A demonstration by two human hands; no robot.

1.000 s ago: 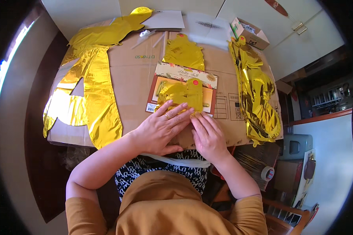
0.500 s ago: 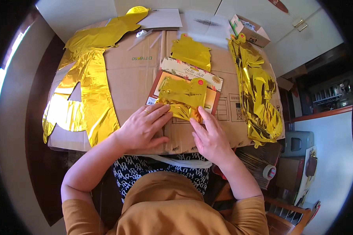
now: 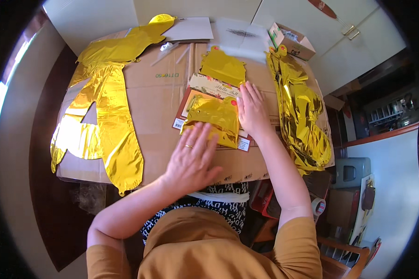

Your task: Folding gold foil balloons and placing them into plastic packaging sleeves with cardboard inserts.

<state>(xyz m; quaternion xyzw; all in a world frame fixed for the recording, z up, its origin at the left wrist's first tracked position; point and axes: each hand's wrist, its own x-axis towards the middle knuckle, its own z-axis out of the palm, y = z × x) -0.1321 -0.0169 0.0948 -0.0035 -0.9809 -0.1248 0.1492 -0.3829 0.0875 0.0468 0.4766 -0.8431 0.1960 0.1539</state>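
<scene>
A folded gold foil balloon (image 3: 213,112) lies on a printed cardboard sleeve (image 3: 209,83) in the middle of the cardboard. My left hand (image 3: 193,156) is spread flat, its fingertips over the balloon's near edge. Along the right side of the sleeve, my right hand (image 3: 253,111) is stretched out with its fingers nearly straight and holding nothing. Just beyond the sleeve sits another folded gold foil balloon (image 3: 224,66). A flat, A-shaped foil balloon (image 3: 114,125) is spread out at the left, and a crumpled, long one (image 3: 305,116) lies to the right.
The brown cardboard sheet (image 3: 158,102) covers the work surface. At its far side are more gold foil (image 3: 116,46), a white flat box (image 3: 191,29), thin clear straws (image 3: 165,55) and a small open carton (image 3: 293,42). A grey-blue stool (image 3: 353,169) stands right.
My right hand has moved up and away from the balloon's near corner to the sleeve's right side. My left hand has shifted right and spread. The balloon lies flatter, slightly to the left.
</scene>
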